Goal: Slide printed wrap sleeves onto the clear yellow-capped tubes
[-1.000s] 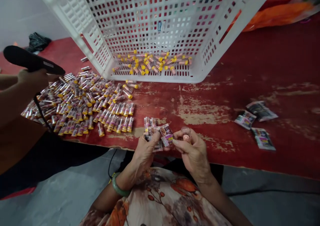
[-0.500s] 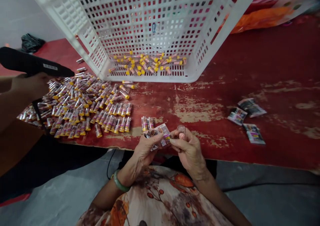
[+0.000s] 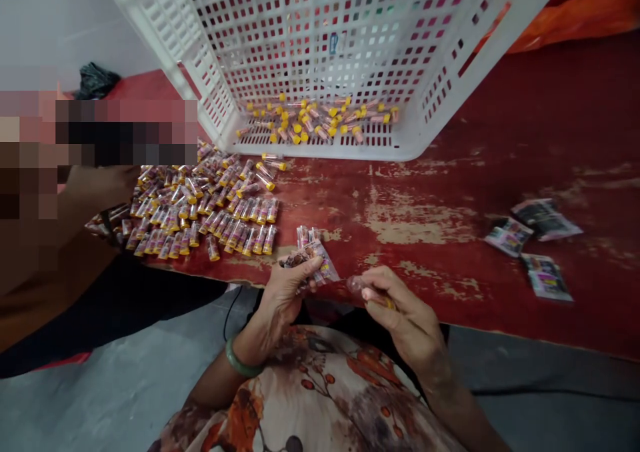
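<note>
Left hand's (image 3: 283, 288) fingers clamped on printed slips (image 3: 326, 269); right hand's (image 3: 404, 313) on tube (image 3: 355, 283); slackened pinch could drop it.

Right fingers (image 3: 393, 284) — drawn back from packets (image 3: 327, 272); tube (image 3: 355, 284) now tipped leftward

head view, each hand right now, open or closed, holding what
Left hand: closed, holding small printed sheets.
Right hand: closed, holding a clear tube.

Left hand (image 3: 289, 282) and right hand (image 3: 403, 313) both pinch, set slightly apart.
</note>
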`<state>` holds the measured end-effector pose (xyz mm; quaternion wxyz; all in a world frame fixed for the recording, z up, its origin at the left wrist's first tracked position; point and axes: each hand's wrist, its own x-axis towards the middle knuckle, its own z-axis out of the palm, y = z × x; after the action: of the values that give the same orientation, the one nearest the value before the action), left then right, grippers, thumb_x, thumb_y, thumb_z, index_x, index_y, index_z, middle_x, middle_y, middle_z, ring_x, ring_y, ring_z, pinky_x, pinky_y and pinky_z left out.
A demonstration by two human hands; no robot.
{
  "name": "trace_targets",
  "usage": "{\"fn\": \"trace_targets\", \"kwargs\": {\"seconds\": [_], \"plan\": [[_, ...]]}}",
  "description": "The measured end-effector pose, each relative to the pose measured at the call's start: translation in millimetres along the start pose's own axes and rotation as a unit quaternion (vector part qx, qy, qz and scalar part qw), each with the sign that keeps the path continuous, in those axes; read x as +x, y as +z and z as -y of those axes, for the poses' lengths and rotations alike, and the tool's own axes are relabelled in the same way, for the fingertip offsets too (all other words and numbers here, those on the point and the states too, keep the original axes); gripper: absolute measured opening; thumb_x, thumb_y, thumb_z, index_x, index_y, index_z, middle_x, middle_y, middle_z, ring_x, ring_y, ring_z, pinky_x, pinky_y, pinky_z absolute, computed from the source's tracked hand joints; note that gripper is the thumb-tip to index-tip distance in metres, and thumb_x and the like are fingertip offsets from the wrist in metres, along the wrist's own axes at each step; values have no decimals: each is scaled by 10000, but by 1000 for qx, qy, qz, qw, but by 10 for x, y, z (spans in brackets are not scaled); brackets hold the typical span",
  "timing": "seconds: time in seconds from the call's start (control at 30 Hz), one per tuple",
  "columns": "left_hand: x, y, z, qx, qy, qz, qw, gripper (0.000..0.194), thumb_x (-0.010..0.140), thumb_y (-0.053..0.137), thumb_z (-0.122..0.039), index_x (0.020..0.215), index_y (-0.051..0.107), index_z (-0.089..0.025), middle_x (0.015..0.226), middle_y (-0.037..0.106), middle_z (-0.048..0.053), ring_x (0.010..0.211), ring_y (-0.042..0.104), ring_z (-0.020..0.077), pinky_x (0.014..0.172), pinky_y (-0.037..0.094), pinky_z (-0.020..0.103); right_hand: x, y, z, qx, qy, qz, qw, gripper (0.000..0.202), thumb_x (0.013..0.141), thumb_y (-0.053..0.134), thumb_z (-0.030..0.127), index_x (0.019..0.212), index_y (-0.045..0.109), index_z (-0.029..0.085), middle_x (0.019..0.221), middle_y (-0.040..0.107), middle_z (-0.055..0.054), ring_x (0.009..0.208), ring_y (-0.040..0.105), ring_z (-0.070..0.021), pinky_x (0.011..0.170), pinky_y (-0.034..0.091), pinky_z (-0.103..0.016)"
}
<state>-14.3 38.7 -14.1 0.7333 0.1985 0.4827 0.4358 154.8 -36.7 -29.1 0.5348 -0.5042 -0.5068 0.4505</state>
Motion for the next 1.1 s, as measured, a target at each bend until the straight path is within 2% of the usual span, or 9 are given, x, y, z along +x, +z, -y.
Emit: {"fn": "trace_targets", "kwargs": {"seconds": [0.1, 0.2, 0.3, 0.5, 0.67, 0.8, 0.9, 1.03, 1.1], "plan": [[2, 18, 22, -11, -5, 3, 1000, 298, 562, 874, -264, 705, 660, -113, 580, 585, -32, 425, 468, 37, 412, 381, 169, -69, 12, 16, -134, -111, -1, 985, 246, 893, 569, 222, 1136, 608, 236, 1084, 576, -57, 1015, 574, -168, 863, 470, -266], [-6, 43, 41, -24, -6, -17, 1000, 329, 540, 885, -278, 714, 660, -113, 604, 596, -31, 441, 474, 35, 421, 381, 168, -108, 29, -5, -212, -195, -30, 957, 300, 881, 569, 141, 1176, 566, 195, 1097, 573, -75, 1018, 571, -167, 888, 466, -275], [-22, 68, 50, -32, 0, -27, 999, 355, 537, 888, -313, 724, 661, -114, 620, 607, -25, 459, 490, 42, 435, 388, 176, -121, 45, -36, -250, -240, -35, 938, 331, 857, 590, 98, 1179, 559, 168, 1081, 569, -92, 992, 570, -181, 867, 482, -302], [-47, 88, 63, -36, 11, -12, 999, 377, 554, 882, -342, 774, 662, -128, 636, 614, -25, 464, 496, 52, 444, 393, 194, -128, 91, -5, -259, -267, -53, 927, 402, 834, 589, 55, 1205, 561, 209, 1022, 579, -84, 908, 584, -190, 765, 520, -324], [-108, 118, 62, -29, 2, -9, 1000, 367, 560, 876, -348, 712, 630, -122, 602, 584, -27, 467, 483, 56, 453, 388, 199, -99, 130, 36, -264, -281, -70, 920, 426, 832, 592, 73, 1226, 565, 233, 998, 598, -82, 865, 602, -193, 725, 529, -334], [-148, 125, 69, -40, -7, 20, 999, 341, 584, 863, -333, 693, 618, -121, 596, 576, -25, 476, 488, 58, 473, 403, 198, -62, 153, 6, -326, -316, -77, 888, 444, 825, 612, 78, 1244, 561, 213, 966, 606, -94, 844, 601, -194, 736, 538, -345], [-151, 101, 101, -31, 5, 13, 999, 336, 595, 857, -337, 715, 625, -124, 607, 580, -22, 484, 489, 61, 486, 405, 202, -57, 184, -20, -380, -347, -83, 853, 467, 788, 659, 68, 1236, 558, 158, 967, 624, -126, 863, 611, -219, 760, 545, -367], [-144, 68, 155, -6, 38, 2, 999, 334, 612, 847, -351, 707, 626, -120, 591, 570, -20, 482, 478, 60, 491, 390, 203, -73, 228, -52, -384, -351, -88, 849, 483, 773, 687, 89, 1231, 539, 128, 957, 664, -133, 857, 645, -228, 750, 558, -346], [-139, 59, 176, -1, 36, -12, 999, 345, 594, 856, -348, 687, 616, -119, 575, 559, -25, 466, 465, 54, 471, 374, 198, -85, 241, -83, -416, -354, -92, 833, 466, 778, 697, 125, 1219, 546, 130, 946, 682, -131, 820, 661, -228, 714, 560, -335]]}}
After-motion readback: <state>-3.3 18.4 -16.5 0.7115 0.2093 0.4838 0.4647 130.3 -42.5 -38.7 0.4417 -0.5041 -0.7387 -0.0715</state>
